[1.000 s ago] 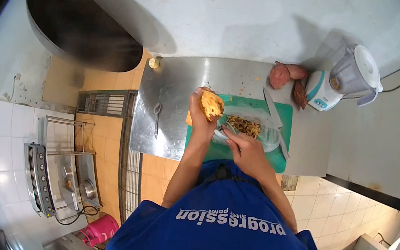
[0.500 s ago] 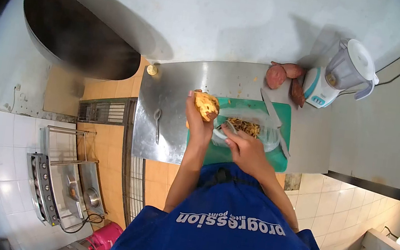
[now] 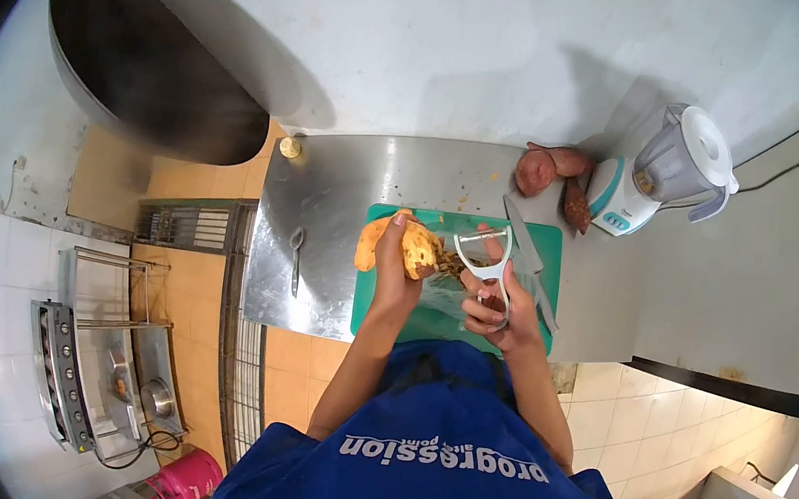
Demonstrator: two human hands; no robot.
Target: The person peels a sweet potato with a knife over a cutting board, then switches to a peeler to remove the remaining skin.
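Note:
My left hand [image 3: 394,274] is wrapped round a mostly peeled orange sweet potato [image 3: 423,250], with some brown skin left at its right end. Behind that hand, at the left of the green cutting board [image 3: 547,244], shows another orange peeled piece [image 3: 368,247]. In my right hand [image 3: 511,320] is a white Y-shaped peeler [image 3: 491,273], its blade end raised toward the wall and a little apart from the sweet potato. Dark and yellow peelings [image 3: 450,262] lie in a clear plastic bag [image 3: 438,300] on the board, partly hidden by both hands.
A knife [image 3: 521,233] lies across the board's right side. Unpeeled sweet potatoes [image 3: 537,172] rest by the wall beside a white blender [image 3: 635,195]. A spoon [image 3: 296,261] and a small yellowish-capped container [image 3: 290,147] are on the steel table [image 3: 338,181] at left.
My right hand has come up from the bag and lifted the peeler into plain view. The sweet potato in my left hand has turned and sits lower in view.

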